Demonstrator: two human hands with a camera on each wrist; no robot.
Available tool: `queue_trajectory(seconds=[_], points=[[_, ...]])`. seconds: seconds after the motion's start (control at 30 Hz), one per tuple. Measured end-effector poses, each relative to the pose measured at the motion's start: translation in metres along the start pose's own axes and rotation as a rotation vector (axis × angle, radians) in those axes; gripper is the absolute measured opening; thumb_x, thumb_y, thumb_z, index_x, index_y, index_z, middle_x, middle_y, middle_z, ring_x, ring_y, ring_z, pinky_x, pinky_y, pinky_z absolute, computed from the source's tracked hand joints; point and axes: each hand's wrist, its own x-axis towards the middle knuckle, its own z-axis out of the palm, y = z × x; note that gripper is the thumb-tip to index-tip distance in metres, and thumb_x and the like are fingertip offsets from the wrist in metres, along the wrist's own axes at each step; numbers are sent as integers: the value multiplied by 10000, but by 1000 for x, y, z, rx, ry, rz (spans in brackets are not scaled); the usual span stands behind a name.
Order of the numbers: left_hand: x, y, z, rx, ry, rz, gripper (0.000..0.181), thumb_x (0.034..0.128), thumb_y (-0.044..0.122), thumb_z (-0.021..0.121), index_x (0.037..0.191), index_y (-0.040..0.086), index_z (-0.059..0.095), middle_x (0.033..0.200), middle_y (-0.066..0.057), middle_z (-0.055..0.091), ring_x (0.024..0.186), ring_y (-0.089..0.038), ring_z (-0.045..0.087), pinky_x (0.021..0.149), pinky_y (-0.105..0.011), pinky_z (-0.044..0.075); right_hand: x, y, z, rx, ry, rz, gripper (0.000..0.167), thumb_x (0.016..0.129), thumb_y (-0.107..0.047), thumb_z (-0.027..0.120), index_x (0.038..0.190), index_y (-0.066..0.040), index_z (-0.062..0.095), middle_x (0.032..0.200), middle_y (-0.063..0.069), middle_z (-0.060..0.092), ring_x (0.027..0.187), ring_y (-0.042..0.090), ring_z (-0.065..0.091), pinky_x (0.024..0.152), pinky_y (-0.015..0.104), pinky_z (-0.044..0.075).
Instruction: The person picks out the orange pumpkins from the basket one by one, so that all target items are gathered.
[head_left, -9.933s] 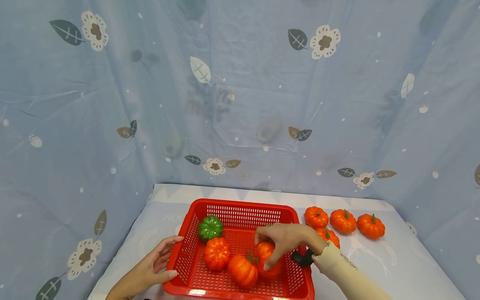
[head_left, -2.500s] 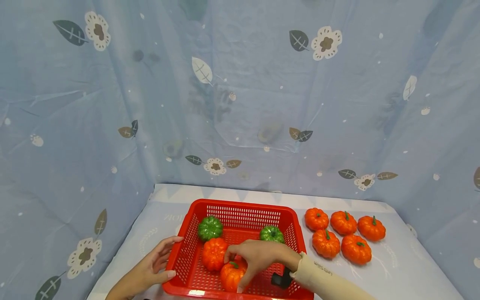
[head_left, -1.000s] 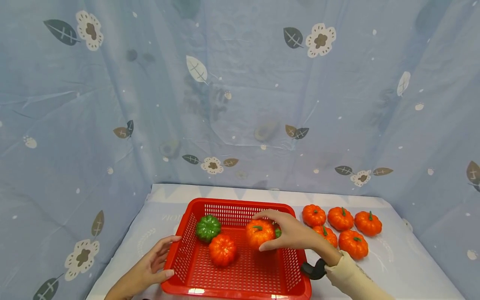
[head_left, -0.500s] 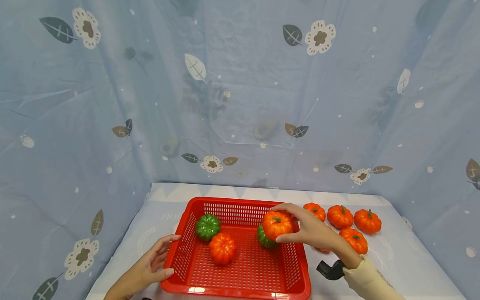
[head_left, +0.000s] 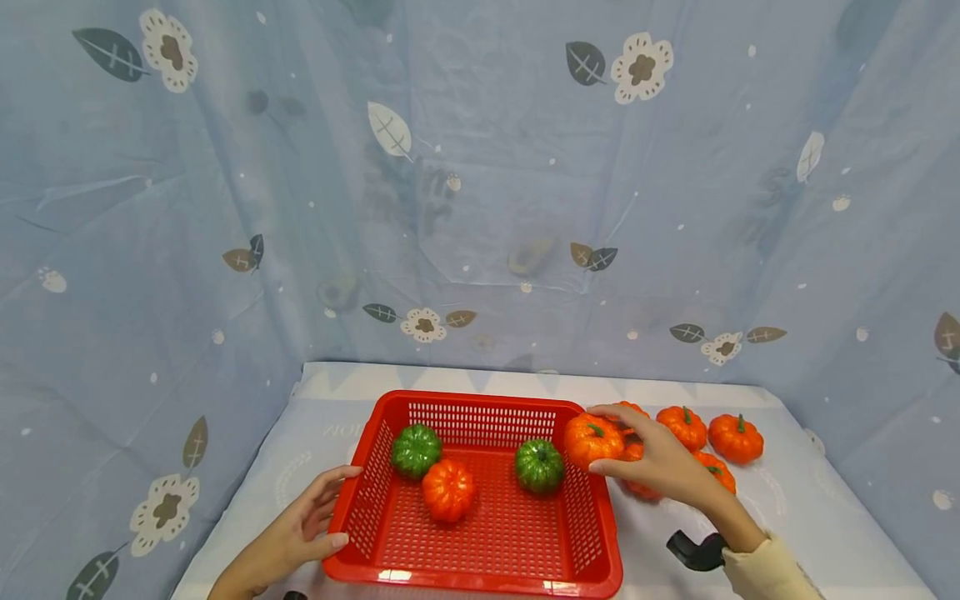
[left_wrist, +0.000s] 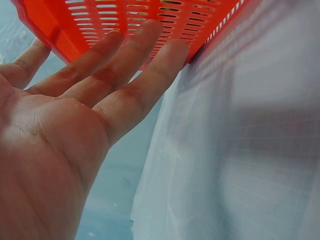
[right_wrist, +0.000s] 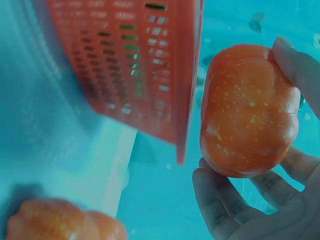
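My right hand [head_left: 652, 458] grips a small orange pumpkin [head_left: 592, 440], thumb on one side and fingers on the other. The pumpkin hangs beside and above the right rim of a red plastic basket [head_left: 480, 546]; in the right wrist view, a gap separates its underside [right_wrist: 250, 110] from the basket wall [right_wrist: 170, 95]. Against the basket's left side rests my left hand [head_left: 296, 529], its fingers extended and nearly straight, touching the perforated wall [left_wrist: 145, 12]. Inside the basket lie two green pumpkins, one left [head_left: 416, 452] and one right [head_left: 539, 467], and one orange pumpkin [head_left: 448, 490].
Several orange pumpkins stand on the table to the right of the basket, such as the outermost one [head_left: 737, 439]; my right hand partly covers some. A pale cloth covers the table [head_left: 795, 533]. Blue patterned curtain [head_left: 480, 208] closes off the back and sides.
Two orange pumpkins have left the basket since the earliest frame: one stands on the table, the other has been lifted rightward past the rim in my right hand. My left hand stays put.
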Motion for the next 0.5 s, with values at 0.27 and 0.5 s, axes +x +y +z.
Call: queue_trajectory(seconds=[0.27, 0.5], points=[[1, -1, 0, -1, -2, 11, 736, 962, 91, 669, 1583, 145, 277, 1595, -286, 258, 1422, -503, 356, 957, -382, 563, -23, 27, -16, -41, 72, 77, 721, 834, -487, 840, 1462, -306, 536, 1431, 62, 551, 1131, 293, 602, 880, 487, 561], [1, 0, 0, 14, 25, -12, 750, 947, 118, 690, 1577, 147, 284, 1588, -284, 269, 1409, -507, 372, 945, -387, 569, -43, 43, -29, -110, 138, 180, 793, 833, -504, 835, 1480, -174, 519, 1444, 194, 531, 1143, 395, 596, 885, 608, 553]])
